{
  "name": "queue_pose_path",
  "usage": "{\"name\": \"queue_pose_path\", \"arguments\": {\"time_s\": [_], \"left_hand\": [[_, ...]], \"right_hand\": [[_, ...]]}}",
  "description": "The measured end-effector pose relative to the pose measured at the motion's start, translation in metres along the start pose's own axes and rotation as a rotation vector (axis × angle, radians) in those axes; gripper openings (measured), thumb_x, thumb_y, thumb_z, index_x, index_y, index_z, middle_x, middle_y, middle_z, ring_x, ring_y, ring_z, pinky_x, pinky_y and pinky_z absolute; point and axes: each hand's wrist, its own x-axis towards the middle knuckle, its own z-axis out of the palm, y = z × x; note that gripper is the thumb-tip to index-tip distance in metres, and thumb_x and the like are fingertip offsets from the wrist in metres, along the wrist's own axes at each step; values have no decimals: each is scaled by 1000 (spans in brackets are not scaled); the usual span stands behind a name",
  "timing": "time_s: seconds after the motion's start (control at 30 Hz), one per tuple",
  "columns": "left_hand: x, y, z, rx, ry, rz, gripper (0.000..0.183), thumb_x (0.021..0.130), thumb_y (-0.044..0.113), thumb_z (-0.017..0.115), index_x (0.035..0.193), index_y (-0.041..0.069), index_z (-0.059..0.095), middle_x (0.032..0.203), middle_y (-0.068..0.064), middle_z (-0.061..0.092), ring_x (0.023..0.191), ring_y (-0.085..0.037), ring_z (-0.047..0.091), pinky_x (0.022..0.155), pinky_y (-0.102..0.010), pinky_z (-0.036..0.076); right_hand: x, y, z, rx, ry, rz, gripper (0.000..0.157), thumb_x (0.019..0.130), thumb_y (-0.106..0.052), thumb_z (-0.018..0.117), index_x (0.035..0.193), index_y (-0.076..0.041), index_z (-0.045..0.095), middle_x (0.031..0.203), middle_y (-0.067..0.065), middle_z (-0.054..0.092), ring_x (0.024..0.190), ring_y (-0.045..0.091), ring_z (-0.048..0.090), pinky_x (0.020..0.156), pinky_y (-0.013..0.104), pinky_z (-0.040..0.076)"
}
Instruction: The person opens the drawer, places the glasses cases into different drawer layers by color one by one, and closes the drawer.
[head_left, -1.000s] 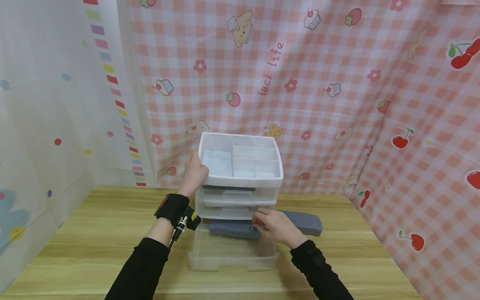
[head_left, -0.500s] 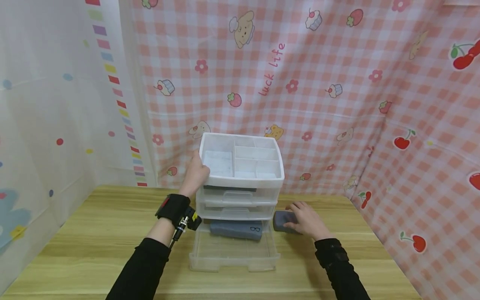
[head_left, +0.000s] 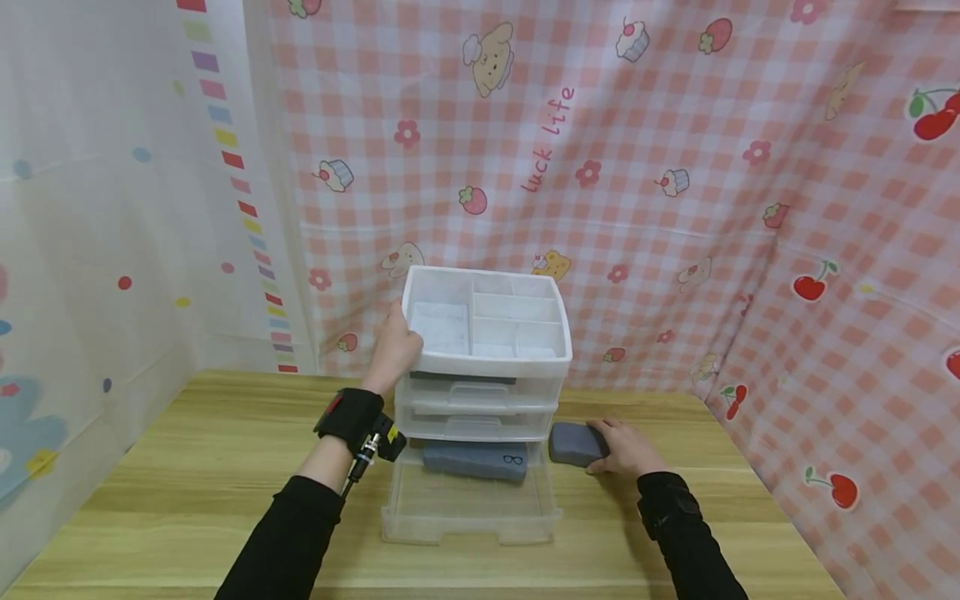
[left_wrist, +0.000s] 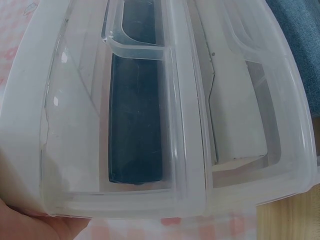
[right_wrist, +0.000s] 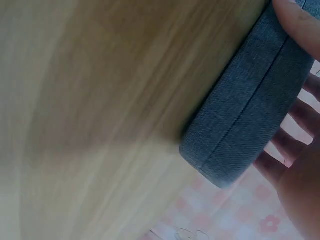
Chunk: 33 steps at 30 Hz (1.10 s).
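My left hand [head_left: 394,348] grips the upper left side of a white drawer organizer [head_left: 487,365]; its thumb [left_wrist: 35,225] shows at the corner in the left wrist view. The bottom clear drawer [head_left: 468,527] is pulled out. At its back lies a grey-blue glasses case [head_left: 474,461] with a small glasses print. To the right of the organizer, my right hand [head_left: 630,448] holds a second grey fabric case [head_left: 573,443] by its right end, close at the table. In the right wrist view this case [right_wrist: 245,105] shows a long seam, with thumb and fingers on opposite sides.
Upper drawers are closed; through their fronts show a dark blue case [left_wrist: 136,120] and a white box [left_wrist: 235,110]. The organizer's top tray [head_left: 442,329] has several compartments. Patterned cloth [head_left: 450,167] hangs behind the wooden table [head_left: 225,467].
My right hand has moved from the case in the drawer over to the right and taken hold of the second case. The left hand stays on the organizer.
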Motion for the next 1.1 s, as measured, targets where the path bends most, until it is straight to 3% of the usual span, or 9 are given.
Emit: {"name": "queue_pose_path", "arguments": {"time_s": [0.2, 0.4, 0.73, 0.93, 1.1], "left_hand": [[0, 0, 1, -1, 10, 14, 68, 85, -11, 39, 148, -1, 15, 147, -25, 32, 134, -39, 35, 113, -53, 29], [0, 1, 1, 4, 14, -3, 68, 85, -10, 39, 148, 0, 14, 147, -25, 32, 134, -38, 35, 113, -53, 30], [1, 0, 1, -3, 14, 1, 69, 85, -11, 39, 149, 1, 14, 147, -24, 32, 133, -38, 36, 112, -53, 30], [0, 0, 0, -5, 6, 5, 70, 85, -11, 38, 149, 1, 13, 148, -24, 31, 136, -38, 34, 114, -52, 28], [1, -1, 0, -9, -3, 2, 69, 86, -10, 36, 149, 1, 11, 150, -24, 28, 137, -37, 32, 115, -52, 27]], "right_hand": [[-10, -2, 2, -4, 62, -3, 76, 67, -36, 84, 128, -1, 54, 122, 22, 58, 103, 36, 59, 84, 48, 48], [-25, -12, -2, -39, 102, -6, 76, 68, -39, 83, 128, -2, 55, 121, 20, 58, 105, 39, 58, 86, 52, 47], [-47, -44, -32, -90, 212, -13, 75, 63, -39, 86, 124, -6, 56, 115, 16, 63, 95, 32, 60, 70, 46, 50], [-55, -75, -49, -161, 314, -94, 75, 62, -41, 85, 123, -7, 58, 114, 13, 63, 99, 31, 61, 75, 45, 52], [-54, -100, -55, -223, 366, -191, 76, 61, -46, 85, 121, -7, 60, 110, 10, 64, 98, 27, 61, 73, 41, 53]]}}
